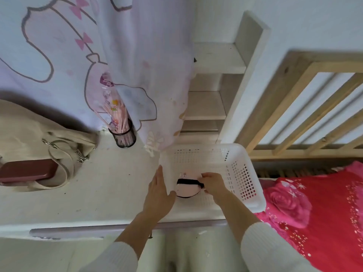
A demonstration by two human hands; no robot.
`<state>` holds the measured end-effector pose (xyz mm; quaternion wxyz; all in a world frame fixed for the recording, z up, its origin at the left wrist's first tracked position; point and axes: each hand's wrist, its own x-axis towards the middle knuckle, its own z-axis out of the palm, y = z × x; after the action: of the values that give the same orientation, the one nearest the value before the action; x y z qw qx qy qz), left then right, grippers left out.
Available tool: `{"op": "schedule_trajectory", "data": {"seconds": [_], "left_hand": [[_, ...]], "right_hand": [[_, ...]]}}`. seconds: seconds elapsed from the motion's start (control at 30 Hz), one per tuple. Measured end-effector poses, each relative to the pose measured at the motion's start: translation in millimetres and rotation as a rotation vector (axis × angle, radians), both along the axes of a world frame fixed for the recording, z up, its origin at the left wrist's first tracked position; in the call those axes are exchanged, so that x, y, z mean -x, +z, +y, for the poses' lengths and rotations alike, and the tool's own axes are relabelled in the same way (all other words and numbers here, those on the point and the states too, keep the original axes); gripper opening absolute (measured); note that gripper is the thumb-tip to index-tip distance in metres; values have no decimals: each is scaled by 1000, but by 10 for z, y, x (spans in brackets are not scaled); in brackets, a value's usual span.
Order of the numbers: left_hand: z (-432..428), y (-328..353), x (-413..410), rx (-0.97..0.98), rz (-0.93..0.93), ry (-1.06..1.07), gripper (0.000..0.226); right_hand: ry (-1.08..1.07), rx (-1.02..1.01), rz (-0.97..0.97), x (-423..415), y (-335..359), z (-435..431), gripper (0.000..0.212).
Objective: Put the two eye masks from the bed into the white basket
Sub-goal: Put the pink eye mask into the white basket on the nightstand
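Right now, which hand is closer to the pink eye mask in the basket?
Right. The right hand is inside the white basket, gripping the pink eye mask at its black strap. The left hand rests on the basket's left wall, beside the mask.

Plastic, cloth and wood around a matt white desk

The white basket [243, 173] is perforated plastic with a slight sheen; the eye mask [186, 190] in it looks like soft pink cloth with a black band. The desk [98, 193] is matt and scuffed. The bag [29, 130] is beige cloth with metal chain, the pen cup [125, 137] black wire mesh, the bed rail [306, 107] bare wood, the bedding [324, 213] printed red cloth.
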<state>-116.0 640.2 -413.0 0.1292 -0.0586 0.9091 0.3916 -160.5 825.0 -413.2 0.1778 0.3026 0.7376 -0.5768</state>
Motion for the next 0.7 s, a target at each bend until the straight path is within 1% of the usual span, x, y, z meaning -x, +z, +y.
{"op": "schedule_trajectory", "data": {"seconds": [0.07, 0.1, 0.17, 0.23, 0.3, 0.4, 0.53, 0.6, 0.7], "left_hand": [[-12, -52, 38, 28, 29, -35, 93], [-14, -71, 46, 37, 37, -41, 95], [-8, -93, 45, 43, 51, -45, 97], [3, -86, 39, 53, 64, -50, 97], [17, -41, 54, 97, 101, -50, 95], [135, 131, 192, 163, 227, -80, 88], [666, 378, 423, 100, 304, -206, 82], [1069, 453, 437, 61, 311, -283, 79], [1788, 496, 274, 25, 355, -477, 73]], "right_hand": [[24, -16, -28, 74, -106, -43, 11], [32, -19, -29, 99, -153, -63, 14], [43, -30, -17, 137, -218, -89, 28], [59, -49, -4, 150, -231, -91, 35], [69, -61, -1, 154, -188, -52, 36], [95, -105, 31, 133, -6, 103, 34], [49, -137, 146, -97, 282, 532, 22], [-8, -220, 208, -310, 411, 855, 18], [-119, -365, 250, -792, 593, 1451, 15]]}}
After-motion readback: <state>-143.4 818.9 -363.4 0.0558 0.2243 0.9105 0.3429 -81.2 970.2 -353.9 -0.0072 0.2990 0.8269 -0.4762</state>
